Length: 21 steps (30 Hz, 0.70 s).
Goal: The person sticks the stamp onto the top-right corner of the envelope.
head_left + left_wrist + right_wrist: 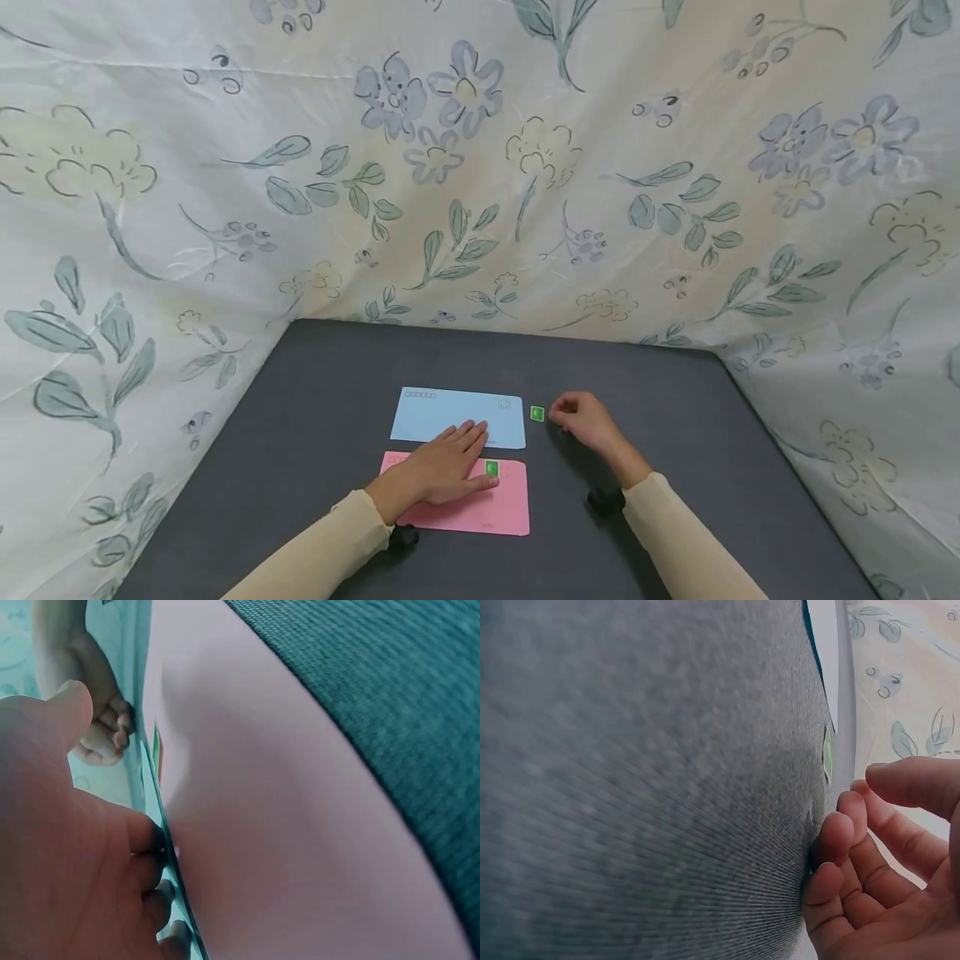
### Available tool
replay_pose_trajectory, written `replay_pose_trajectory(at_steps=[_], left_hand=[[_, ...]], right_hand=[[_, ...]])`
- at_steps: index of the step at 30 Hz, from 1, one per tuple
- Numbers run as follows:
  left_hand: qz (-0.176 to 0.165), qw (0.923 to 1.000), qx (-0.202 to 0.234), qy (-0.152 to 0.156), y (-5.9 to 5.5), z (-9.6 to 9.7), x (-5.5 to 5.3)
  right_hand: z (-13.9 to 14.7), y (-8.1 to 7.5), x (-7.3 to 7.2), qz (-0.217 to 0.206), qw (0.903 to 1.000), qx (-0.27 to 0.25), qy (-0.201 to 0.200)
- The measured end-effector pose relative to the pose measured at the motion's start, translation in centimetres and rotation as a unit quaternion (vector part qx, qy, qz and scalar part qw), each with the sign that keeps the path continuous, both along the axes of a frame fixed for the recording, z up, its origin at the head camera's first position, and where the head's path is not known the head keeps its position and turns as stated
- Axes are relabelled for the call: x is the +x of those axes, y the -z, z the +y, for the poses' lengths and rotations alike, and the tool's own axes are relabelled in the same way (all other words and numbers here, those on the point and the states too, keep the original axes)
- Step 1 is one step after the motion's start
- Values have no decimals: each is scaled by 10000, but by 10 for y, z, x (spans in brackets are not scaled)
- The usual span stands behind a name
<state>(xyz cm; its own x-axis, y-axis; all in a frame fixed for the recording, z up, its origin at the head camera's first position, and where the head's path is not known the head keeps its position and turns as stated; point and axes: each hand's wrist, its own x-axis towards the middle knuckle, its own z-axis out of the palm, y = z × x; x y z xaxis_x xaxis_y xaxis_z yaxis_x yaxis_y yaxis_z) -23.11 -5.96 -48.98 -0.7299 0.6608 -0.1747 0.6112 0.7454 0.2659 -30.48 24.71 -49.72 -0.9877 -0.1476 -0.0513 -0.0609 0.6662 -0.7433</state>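
loosely, the right hand [589,423] is curled, empty, beside a green stamp [537,413]; a pink envelope [487,510] is overlaid by the flat left hand [441,468].

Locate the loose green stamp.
In the head view, the loose green stamp lies on the dark table, between the blue envelope on its left and the right hand.

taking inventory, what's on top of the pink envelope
The pink envelope bears a green stamp toward its upper right. The left hand covers part of the envelope, hiding anything beneath.
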Motion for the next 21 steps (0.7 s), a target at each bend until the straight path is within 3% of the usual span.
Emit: replay_pose_trajectory(at_steps=[12, 21], left_hand=[[-16, 10000, 21, 18, 1, 1, -3], [-65, 10000, 27, -18, 0, -1, -4]], right_hand=[[-1, 2, -17, 10, 9997, 224, 7], [-14, 5, -25, 25, 9972, 741, 97]])
